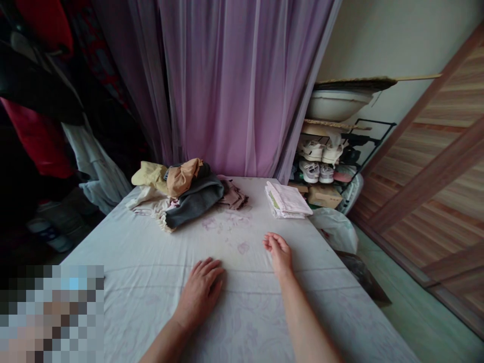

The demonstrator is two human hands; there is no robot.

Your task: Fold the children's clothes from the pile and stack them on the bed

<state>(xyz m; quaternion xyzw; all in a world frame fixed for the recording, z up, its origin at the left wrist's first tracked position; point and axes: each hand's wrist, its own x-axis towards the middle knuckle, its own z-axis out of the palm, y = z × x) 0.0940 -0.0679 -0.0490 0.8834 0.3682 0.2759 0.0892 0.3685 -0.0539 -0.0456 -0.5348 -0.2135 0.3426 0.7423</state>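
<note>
My left hand (202, 287) lies palm down on the pale, faintly flowered sheet (151, 282), its fingers stretched out and holding nothing. To its right, my right hand (280, 251) rests side-on just over or on the sheet. Its fingers are curled in, and nothing shows between them. Beyond the right hand lies a folded stack of pale pink cloth (288, 200), apart from the fingers. Farther off on the left is a loose pile of clothes: a dark grey garment (196, 200), a tan bunched piece (183, 177), a yellow piece (149, 175) and a brown ruffled piece (234, 195).
A purple curtain (227, 91) hangs behind the far edge. Right of the bed stands a rack with white shoes (312, 171) and a white basin (336, 105). Plastic bags (335, 229) lie beside the bed, near a wooden door (416, 166). Clothes (41, 136) hang at left.
</note>
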